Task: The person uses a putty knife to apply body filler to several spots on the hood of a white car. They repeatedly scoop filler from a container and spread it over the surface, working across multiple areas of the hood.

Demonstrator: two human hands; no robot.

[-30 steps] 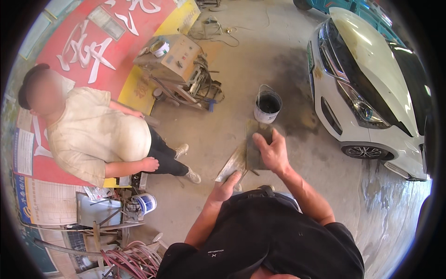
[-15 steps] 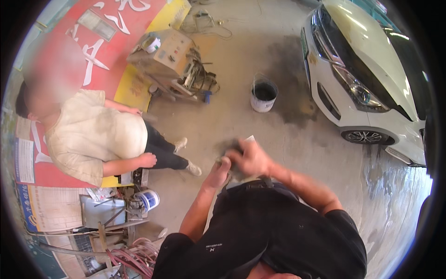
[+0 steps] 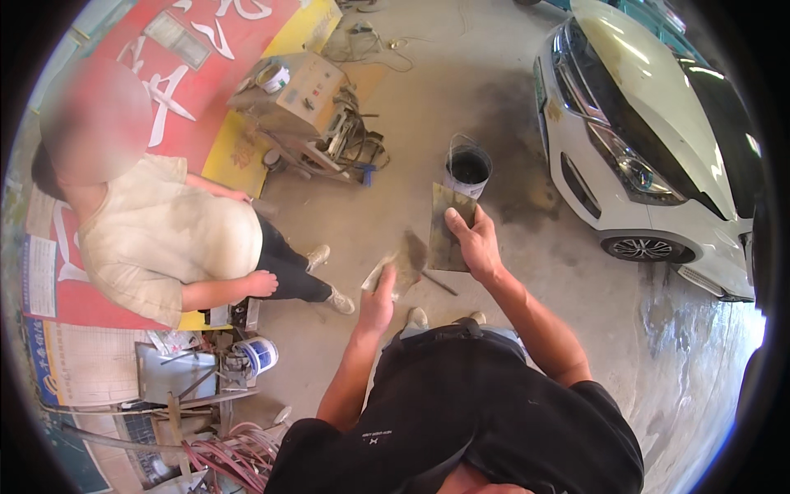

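My right hand [image 3: 481, 247] is closed on a dark, flat rectangular sheet, like sandpaper [image 3: 448, 216], with the thumb lying on its face. Lower and to the left, my left hand [image 3: 378, 309] pinches a pale, shiny, thin piece [image 3: 380, 273] between thumb and fingers; its kind is unclear. Just right of that piece show a dark, blurry patch and a dark stick [image 3: 442, 283]; whether they are held or lie on the floor I cannot tell. Beyond the sheet stands a white bucket [image 3: 467, 183] with dark contents and a wire handle, its lower part partly covered by the sheet.
A person in a beige shirt [image 3: 173, 235] stands at left. Behind them are a wheeled machine [image 3: 300, 95] and a red banner [image 3: 218, 70]. A white car [image 3: 605, 177] is parked at right. Lower left hold hoses [image 3: 234, 453] and a white-and-blue tub [image 3: 262, 356].
My hands have moved apart. The right one has gone up and right and now shows the dark sheet; the left one has shifted slightly left, with the pale piece now visible.
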